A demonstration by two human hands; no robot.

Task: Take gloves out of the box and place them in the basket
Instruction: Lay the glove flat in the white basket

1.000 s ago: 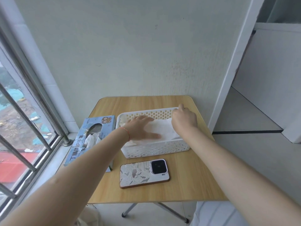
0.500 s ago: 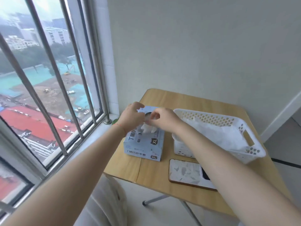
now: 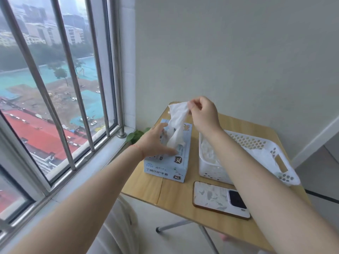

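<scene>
Nearest on the counter (image 3: 176, 197) lies a phone (image 3: 220, 199), face down and untouched. Just beyond it to the left stands the pale blue glove box (image 3: 169, 166), and to the right, close beside it, the white perforated basket (image 3: 266, 145), which already holds crumpled white gloves.

Half a second ago both hands were bunched together at the box's opening. Now the right hand (image 3: 204, 111) has risen well above the box, and a white glove (image 3: 178, 123) stretches from it down to the slot, its lower end seemingly still caught there. So another glove is nearly free; what remains, as I judge it, is to pull it clear and carry it right into the basket.

The left hand (image 3: 156, 141) lies flat on the box top, fingers (image 3: 169, 153) nearly straight and spread, pressing the box down so it stays put. The right hand's fingers (image 3: 195, 105) are curled, thumb and fingertips pinching the glove's upper edge.

Farther off, the counter's far edge meets the wall, with a barred window (image 3: 60, 88) at left.
</scene>
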